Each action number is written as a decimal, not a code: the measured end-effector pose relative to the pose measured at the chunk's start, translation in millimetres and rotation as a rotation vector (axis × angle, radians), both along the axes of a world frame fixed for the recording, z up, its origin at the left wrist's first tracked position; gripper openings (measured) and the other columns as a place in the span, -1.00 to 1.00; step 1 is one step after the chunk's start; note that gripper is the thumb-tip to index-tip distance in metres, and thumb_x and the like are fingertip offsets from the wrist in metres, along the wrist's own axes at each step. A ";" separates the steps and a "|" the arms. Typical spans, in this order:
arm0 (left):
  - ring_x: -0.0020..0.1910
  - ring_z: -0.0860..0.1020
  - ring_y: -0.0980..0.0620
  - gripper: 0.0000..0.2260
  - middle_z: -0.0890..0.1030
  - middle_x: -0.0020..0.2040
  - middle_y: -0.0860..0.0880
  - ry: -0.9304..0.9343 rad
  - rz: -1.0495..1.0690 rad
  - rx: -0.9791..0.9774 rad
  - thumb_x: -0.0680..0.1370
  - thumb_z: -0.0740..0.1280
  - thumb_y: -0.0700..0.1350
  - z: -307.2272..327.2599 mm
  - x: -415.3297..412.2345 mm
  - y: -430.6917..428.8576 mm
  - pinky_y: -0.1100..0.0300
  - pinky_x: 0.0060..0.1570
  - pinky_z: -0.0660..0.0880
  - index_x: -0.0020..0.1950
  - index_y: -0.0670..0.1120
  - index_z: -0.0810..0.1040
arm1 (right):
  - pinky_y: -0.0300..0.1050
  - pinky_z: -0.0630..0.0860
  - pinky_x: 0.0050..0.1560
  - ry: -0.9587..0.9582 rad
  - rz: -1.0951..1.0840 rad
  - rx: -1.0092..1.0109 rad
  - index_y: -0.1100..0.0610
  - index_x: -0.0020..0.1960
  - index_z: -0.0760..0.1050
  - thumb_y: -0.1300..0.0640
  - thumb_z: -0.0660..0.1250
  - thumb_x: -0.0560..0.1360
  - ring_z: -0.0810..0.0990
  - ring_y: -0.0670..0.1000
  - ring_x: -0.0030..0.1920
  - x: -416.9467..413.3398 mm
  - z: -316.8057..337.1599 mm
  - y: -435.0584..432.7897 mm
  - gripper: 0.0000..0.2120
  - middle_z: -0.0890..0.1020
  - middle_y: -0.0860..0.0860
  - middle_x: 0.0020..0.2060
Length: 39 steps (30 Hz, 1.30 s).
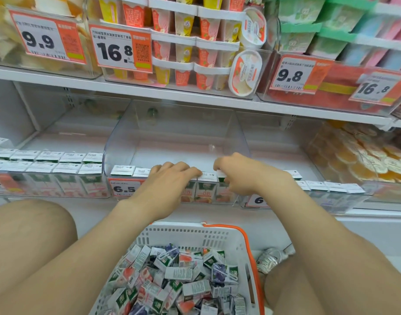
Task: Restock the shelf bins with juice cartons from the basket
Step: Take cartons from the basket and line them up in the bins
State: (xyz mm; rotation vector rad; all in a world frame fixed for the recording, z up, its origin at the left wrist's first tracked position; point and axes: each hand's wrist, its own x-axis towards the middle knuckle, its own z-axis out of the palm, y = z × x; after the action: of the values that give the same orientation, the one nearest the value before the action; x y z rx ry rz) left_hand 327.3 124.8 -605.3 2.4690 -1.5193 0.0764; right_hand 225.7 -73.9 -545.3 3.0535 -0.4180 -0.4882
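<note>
Loose juice cartons point(183, 278) fill the white basket point(195, 234) at the bottom of the view. Beyond it, a front row of cartons point(205, 192) stands in the clear middle bin point(172, 133). Of the two hands, the left hand point(172, 178) lies flat, fingers straight, on their tops. The right hand point(237, 176) curls its fingers round the end carton point(222, 193), gripping it.

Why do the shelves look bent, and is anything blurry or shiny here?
Head view: the wide-angle lens bows the long white shelf edge; bright, even store light leaves hardly any shadows; a faint sheen sits on the clear plastic bin; the far-right orange-and-white 16.8 price tag looks blurred.
</note>
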 end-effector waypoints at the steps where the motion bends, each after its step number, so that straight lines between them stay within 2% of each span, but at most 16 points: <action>1: 0.33 0.42 -0.09 -0.28 0.43 0.44 0.10 -0.001 0.003 -0.012 0.54 0.24 -0.40 -1.1 -0.2 -0.5 -0.04 0.30 0.35 0.55 0.22 0.29 | 0.25 0.62 0.09 0.043 0.004 0.002 0.14 0.37 0.42 0.31 0.23 0.53 0.60 0.28 0.13 1.8 0.7 0.7 -0.59 0.51 0.16 0.20; 6: 0.37 0.41 -0.12 -0.27 0.41 0.48 0.02 -0.005 0.030 -0.064 0.50 0.26 -0.45 -6.7 -5.9 0.2 -0.05 0.40 0.34 0.55 0.16 0.37 | 0.27 0.56 0.24 0.112 -0.020 0.043 0.21 0.41 0.41 0.29 0.20 0.53 0.55 0.29 0.29 3.1 7.0 4.6 -0.56 0.52 0.20 0.27; 9: 0.39 0.41 -0.14 -0.47 0.43 0.45 -0.03 -0.040 0.031 -0.165 0.55 0.32 -0.37 -6.9 -13.1 3.3 -0.06 0.37 0.39 0.44 0.07 0.48 | 0.08 0.53 0.00 0.004 0.011 -0.047 0.20 0.25 0.43 0.32 0.24 0.52 0.57 0.24 0.12 -2.7 5.2 18.7 -0.69 0.54 0.18 0.09; 12: 0.09 0.45 -0.12 -0.74 0.49 0.12 -0.01 -0.099 0.066 -0.373 0.52 0.40 -0.28 -2.3 -26.3 10.1 -0.05 0.04 0.48 0.15 -0.03 0.51 | 0.04 0.42 0.07 -0.355 0.136 -0.155 0.13 0.24 0.44 0.28 0.30 0.45 0.48 0.17 0.15 -17.5 8.0 33.3 -0.63 0.53 0.08 0.09; 14: -0.09 0.43 -0.09 -0.80 0.46 -0.09 0.03 -0.075 0.135 -0.476 0.48 0.39 -0.25 -3.0 -37.8 16.7 -0.05 -0.17 0.44 -0.01 -0.03 0.44 | 0.08 0.50 0.06 -0.523 0.125 0.092 0.05 0.11 0.49 0.27 0.26 0.38 0.51 0.11 0.05 -34.0 11.7 47.9 -0.67 0.57 0.00 -0.01; 15: -0.15 0.45 -0.08 -0.81 0.47 -0.17 0.07 -0.024 0.158 -0.460 0.48 0.38 -0.21 -6.5 -44.0 19.4 -0.05 -0.23 0.45 -0.04 0.00 0.42 | 0.09 0.55 0.00 -0.503 0.111 0.224 0.03 0.02 0.52 0.26 0.24 0.37 0.54 0.08 -0.03 -44.0 8.9 55.2 -0.72 0.59 -0.03 -0.10; 17: -0.18 0.53 -0.05 -0.83 0.53 -0.21 0.10 0.138 0.144 -0.237 0.51 0.39 -0.13 -22.2 -54.1 24.4 0.00 -0.25 0.53 -0.03 0.06 0.42 | 0.10 0.61 -0.05 -0.255 0.109 0.312 0.04 -0.05 0.57 0.25 0.21 0.42 0.58 0.08 -0.10 -61.4 -10.4 67.1 -0.78 0.62 -0.02 -0.19; 20: -0.06 0.58 -0.04 -0.87 0.58 -0.09 0.08 0.274 0.024 0.297 0.57 0.38 -0.06 -63.3 -61.3 28.4 -0.01 -0.09 0.60 0.09 0.09 0.50 | 0.15 0.64 0.04 0.188 0.116 0.277 0.25 0.10 0.64 0.27 0.19 0.52 0.57 0.20 0.08 -78.0 -52.6 76.6 -0.72 0.68 0.21 0.00; 22: 0.02 0.59 -0.06 -0.84 0.56 0.02 0.04 0.326 -0.034 0.504 0.60 0.37 -0.07 -94.6 -64.5 30.8 -0.02 0.00 0.60 0.17 0.09 0.54 | -0.01 0.64 0.04 0.322 0.096 0.261 0.30 0.25 0.60 0.29 0.21 0.54 0.58 0.25 0.14 -84.0 -80.2 74.1 -0.66 0.66 0.29 0.15; 24: 0.11 0.59 -0.08 -0.77 0.56 0.15 0.00 0.366 -0.024 0.611 0.62 0.35 -0.08 -126.8 -65.7 34.7 0.01 0.06 0.57 0.27 0.06 0.55 | 0.06 0.65 0.00 0.372 0.102 0.252 0.33 0.27 0.59 0.30 0.24 0.55 0.61 0.33 0.18 -85.6 -99.2 69.4 -0.66 0.63 0.32 0.18; 26: 0.19 0.59 -0.11 -0.72 0.54 0.26 -0.02 0.361 0.010 0.668 0.63 0.33 -0.11 -157.8 -65.5 40.1 -0.01 0.12 0.57 0.34 0.04 0.53 | 0.02 0.47 -0.23 0.393 0.110 0.219 0.35 0.02 0.59 0.32 0.25 0.58 0.60 0.32 -0.07 -86.2 -117.5 62.1 -0.84 0.60 0.32 -0.06; 27: 0.19 0.59 -0.12 -0.73 0.55 0.27 -0.02 0.363 0.034 0.683 0.63 0.32 -0.13 -171.8 -65.3 42.9 -0.03 0.13 0.58 0.32 0.01 0.53 | 0.00 0.39 -0.24 0.390 0.110 0.196 0.27 -0.18 0.47 0.33 0.24 0.60 0.51 0.24 -0.22 -86.6 -129.8 57.0 -0.83 0.49 0.22 -0.23; 29: 0.14 0.61 -0.12 -0.79 0.58 0.24 -0.05 0.385 0.099 0.697 0.62 0.29 -0.16 -195.5 -64.4 47.4 -0.05 0.08 0.60 0.25 -0.04 0.53 | 0.00 0.39 -0.21 0.410 0.082 0.170 0.12 -0.26 0.28 0.31 0.23 0.64 0.42 0.14 -0.26 -87.5 -155.3 46.2 -0.68 0.35 0.06 -0.29; 32: 0.13 0.57 -0.10 -0.79 0.53 0.22 -0.08 0.402 0.191 0.680 0.64 0.26 -0.19 -215.4 -65.2 50.7 0.05 -0.09 0.48 0.27 -0.06 0.47 | -0.02 0.46 -0.19 0.430 0.047 0.139 0.20 0.05 0.49 0.26 0.23 0.67 0.49 0.10 -0.20 -89.0 -194.1 31.4 -0.93 0.43 0.07 -0.15; 36: 0.30 0.45 -0.16 -0.57 0.37 0.37 -0.13 0.391 0.274 0.611 0.62 0.29 -0.24 -230.9 -64.3 47.4 0.00 -0.05 0.46 0.47 -0.10 0.28 | -0.02 0.46 -0.19 0.449 0.041 0.162 0.20 0.24 0.43 0.21 0.26 0.67 0.50 0.12 -0.13 -89.2 -227.4 25.6 -0.85 0.42 0.07 -0.08; 39: 0.39 0.38 -0.20 -0.38 0.29 0.46 -0.14 0.362 0.255 0.627 0.59 0.33 -0.26 -239.2 -59.6 43.0 -0.05 0.04 0.51 0.60 -0.05 0.16 | 0.06 0.55 -0.05 0.465 0.057 0.117 0.18 0.32 0.37 0.32 0.29 0.61 0.55 0.17 -0.04 -92.0 -250.2 26.8 -0.70 0.51 0.13 0.04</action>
State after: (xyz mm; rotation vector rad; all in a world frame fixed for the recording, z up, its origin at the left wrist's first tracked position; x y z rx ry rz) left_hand 267.7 167.7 -844.5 2.9035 -1.1877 -0.8782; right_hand 133.7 -47.0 -795.6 2.9065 -0.2877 -1.2167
